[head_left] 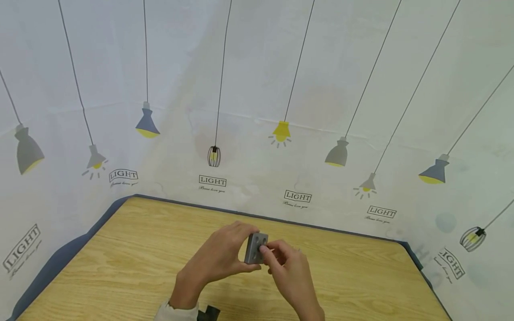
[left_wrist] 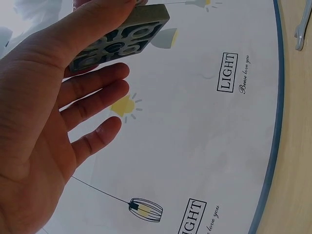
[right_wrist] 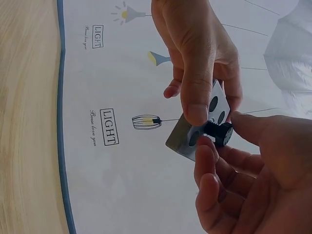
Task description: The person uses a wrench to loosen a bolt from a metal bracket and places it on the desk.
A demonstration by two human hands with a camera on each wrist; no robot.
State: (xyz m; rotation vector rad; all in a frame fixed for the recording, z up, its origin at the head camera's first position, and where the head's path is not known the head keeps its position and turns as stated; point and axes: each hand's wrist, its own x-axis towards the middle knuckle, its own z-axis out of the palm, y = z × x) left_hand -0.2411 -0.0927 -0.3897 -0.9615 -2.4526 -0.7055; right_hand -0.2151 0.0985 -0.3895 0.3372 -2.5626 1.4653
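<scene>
My left hand (head_left: 218, 254) holds up a small grey rectangular block (head_left: 251, 249) by its edges, between thumb and fingers, above the table. Round holes show in the block's face in the right wrist view, and its other side has ring-shaped recesses in the left wrist view. A black screw (right_wrist: 222, 133) with a thick, knurled head stands at one of the holes, its threaded shank pointing into the face. Pinching that screw are the thumb and fingers of my right hand (head_left: 291, 269). In the left wrist view, the other fingers of my left hand (left_wrist: 44, 107) are spread.
A wooden table (head_left: 132, 249) with a dark blue edge spreads below the hands. Behind it hangs a white cloth (head_left: 257, 89) printed with lamps. A black piece (head_left: 209, 313) shows beside the left sleeve (head_left: 176, 312). A grey wrench-like tool (left_wrist: 301, 36) lies on the tabletop.
</scene>
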